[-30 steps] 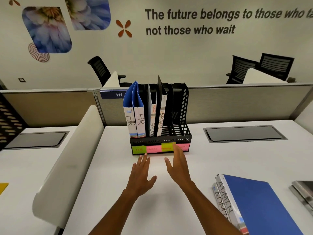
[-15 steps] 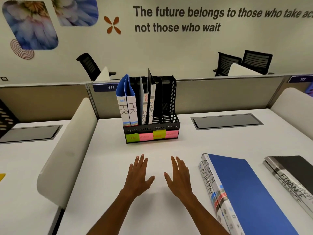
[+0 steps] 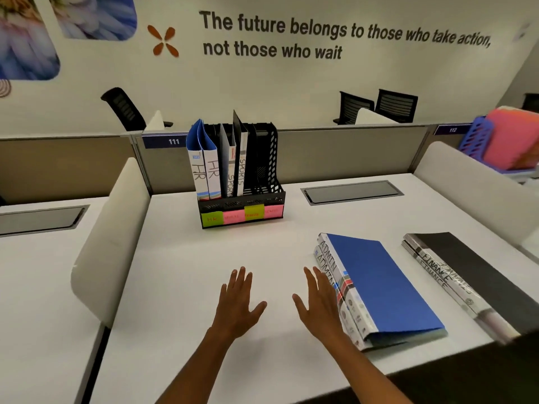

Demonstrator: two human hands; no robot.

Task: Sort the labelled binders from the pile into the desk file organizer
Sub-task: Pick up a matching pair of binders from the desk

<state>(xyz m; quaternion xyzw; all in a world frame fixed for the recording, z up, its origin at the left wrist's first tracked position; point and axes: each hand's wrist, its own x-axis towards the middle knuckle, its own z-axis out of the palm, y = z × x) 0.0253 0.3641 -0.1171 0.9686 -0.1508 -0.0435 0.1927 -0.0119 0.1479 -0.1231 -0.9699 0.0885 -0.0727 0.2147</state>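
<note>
While both your hands hover spread and empty above the counter [image 3: 180, 287], your left hand [image 3: 237, 304] over bare surface and your right hand [image 3: 316, 307] just beside the ADMIN binders [image 3: 379, 284], nothing is gripped yet. Those two blue binders lie stacked flat, spines toward you; the FINANCE binders [image 3: 466, 272], black, lie to their right. Farther back stands the file organizer [image 3: 242, 211], with two HR binders [image 3: 205, 167] in its left slot, two SPORTS binders [image 3: 236, 167] in the next, and the two right slots looking empty.

Likely trouble: if you lift only the top cover of the ADMIN stack, it may flop open or drag the lower binder along. The plastic spines look slick, so a one-handed pinch could slip. You could also misfile, because the writing on the sticky labels [image 3: 242, 215] is too faint to read for the right slots. The far end of the FINANCE pair is cut off by a dark edge at lower right
</note>
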